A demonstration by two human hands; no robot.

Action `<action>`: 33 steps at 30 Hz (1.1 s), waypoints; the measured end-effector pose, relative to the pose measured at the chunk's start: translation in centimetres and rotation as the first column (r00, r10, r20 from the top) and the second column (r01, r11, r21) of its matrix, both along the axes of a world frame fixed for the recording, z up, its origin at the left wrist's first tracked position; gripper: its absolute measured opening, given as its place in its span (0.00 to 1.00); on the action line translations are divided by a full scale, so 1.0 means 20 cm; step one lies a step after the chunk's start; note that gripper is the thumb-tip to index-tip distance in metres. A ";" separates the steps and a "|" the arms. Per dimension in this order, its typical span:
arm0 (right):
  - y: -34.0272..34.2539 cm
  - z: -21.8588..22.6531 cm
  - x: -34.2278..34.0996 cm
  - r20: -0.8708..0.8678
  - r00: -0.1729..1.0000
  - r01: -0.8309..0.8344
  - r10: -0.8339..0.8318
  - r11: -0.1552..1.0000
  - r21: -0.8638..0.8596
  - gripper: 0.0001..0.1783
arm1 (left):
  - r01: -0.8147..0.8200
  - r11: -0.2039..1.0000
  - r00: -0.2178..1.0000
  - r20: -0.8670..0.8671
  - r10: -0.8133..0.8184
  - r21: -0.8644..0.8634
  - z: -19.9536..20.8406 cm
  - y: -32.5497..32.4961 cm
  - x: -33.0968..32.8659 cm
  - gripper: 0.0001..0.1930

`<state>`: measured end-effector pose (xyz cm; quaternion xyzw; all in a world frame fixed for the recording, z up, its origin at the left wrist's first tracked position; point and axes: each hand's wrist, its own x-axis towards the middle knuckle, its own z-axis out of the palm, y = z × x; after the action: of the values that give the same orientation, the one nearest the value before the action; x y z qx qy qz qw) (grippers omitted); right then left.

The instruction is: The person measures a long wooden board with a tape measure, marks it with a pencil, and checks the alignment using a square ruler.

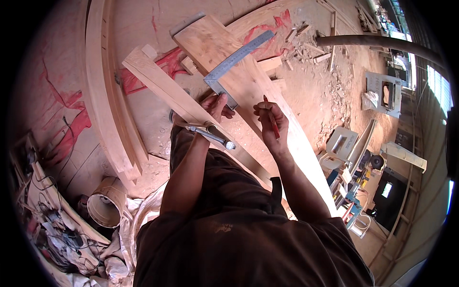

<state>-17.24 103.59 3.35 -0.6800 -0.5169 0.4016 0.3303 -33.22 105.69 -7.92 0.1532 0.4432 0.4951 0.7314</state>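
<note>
A wide wooden board (296, 148) runs from the far middle toward my right side. Across its face lies the blade of a metal try square (239, 55), with its stock along the board's left edge. My left hand (217, 106) grips that stock, thumb on top and fingers curled under. In my right hand (273, 119) is a red pencil (274, 123), held over the board close to the square. Left of the board, a narrower timber (160, 81) passes beneath my left forearm. A shiny metal tool (215, 137) with a round end rests on it; its kind is unclear.
Long timbers (103, 86) lie at the left, near a tipped bucket (106, 202). Red plastic sheeting (165, 67) and wood offcuts (322, 57) are scattered on the floor. Machines and tools (356, 191) stand at the right, and a dark pole (377, 41) crosses the far right.
</note>
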 end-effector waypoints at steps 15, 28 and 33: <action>0.58 0.03 -0.06 -0.017 0.984 -0.178 0.180 0.980 0.088 0.08 | 0.051 0.995 0.997 0.066 -0.046 -0.090 0.02 0.03 -0.04 0.21; 0.80 -0.15 -0.33 -0.427 0.891 -0.261 0.158 0.946 -0.194 0.04 | 0.109 0.986 0.987 0.131 -0.093 -0.123 0.03 0.02 -0.08 0.23; 0.97 -0.15 -0.13 -0.350 0.930 -0.161 0.111 0.980 -0.116 0.04 | 0.165 0.973 0.984 0.101 -0.150 -0.159 0.02 0.03 -0.09 0.23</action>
<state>-19.83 123.04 0.32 -0.5844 -0.4675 0.5715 0.3367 -35.04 106.22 -7.60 0.1040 0.4368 0.4030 0.7975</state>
